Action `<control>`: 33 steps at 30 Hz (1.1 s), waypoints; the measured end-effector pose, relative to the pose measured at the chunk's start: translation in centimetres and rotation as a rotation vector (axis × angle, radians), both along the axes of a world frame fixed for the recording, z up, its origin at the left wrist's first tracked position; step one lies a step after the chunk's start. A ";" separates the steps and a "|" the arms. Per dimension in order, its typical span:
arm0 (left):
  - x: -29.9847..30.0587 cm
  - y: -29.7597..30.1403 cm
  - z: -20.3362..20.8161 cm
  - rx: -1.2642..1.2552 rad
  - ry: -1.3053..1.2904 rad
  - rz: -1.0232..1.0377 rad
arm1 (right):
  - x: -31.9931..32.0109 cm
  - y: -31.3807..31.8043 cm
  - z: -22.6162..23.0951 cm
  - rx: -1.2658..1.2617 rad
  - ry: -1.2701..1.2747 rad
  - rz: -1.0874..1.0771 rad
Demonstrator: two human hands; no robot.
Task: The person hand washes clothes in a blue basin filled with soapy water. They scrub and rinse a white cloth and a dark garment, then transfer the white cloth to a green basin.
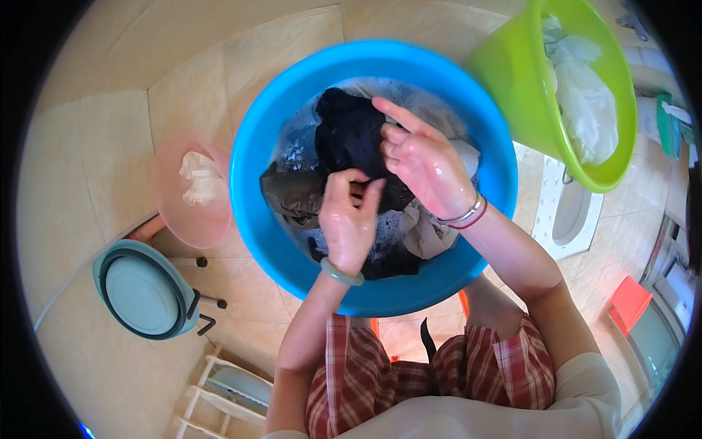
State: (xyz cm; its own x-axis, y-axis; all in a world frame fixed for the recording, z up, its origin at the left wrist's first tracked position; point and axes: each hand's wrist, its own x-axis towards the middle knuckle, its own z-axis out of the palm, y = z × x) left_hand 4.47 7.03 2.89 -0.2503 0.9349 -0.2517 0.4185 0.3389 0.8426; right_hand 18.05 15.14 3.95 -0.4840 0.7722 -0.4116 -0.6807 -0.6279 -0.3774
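Note:
A large blue basin [252, 249] holds sudsy water and a heap of wet laundry. A black garment [342, 139] is bunched at its middle. My left hand [348, 222], with a pale green bangle at the wrist, bends its fingers closed in a pinch on the black cloth. Just right of it my right hand [430, 162] is raised over the cloth, wet palm showing. Its index finger stretches out and the other fingers bend loosely, with nothing visible in the palm. An olive-brown garment [291, 192] lies left of my left hand. Light cloth [428, 233] floats below my right hand.
Beyond the basin's right side stands a lime-green bucket [512, 80] holding a white plastic bag [587, 99]. On the left are a pink basin [175, 208] with pale cloth and a grey-green collapsible basin [142, 293]. A white squat toilet [574, 212] is at right; a rack [219, 399] is lower left.

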 end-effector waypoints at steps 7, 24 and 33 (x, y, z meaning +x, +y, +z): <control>-3.1 0.8 3.4 0.047 -0.449 0.272 | 3.0 0.0 -2.4 0.781 -0.884 0.411; -8.1 1.3 2.2 -0.011 0.081 -0.252 | 4.9 2.9 -0.9 0.888 -1.342 -0.153; -6.5 3.0 5.0 -0.143 -0.860 -0.047 | -0.8 -1.9 -1.7 1.109 -1.173 0.115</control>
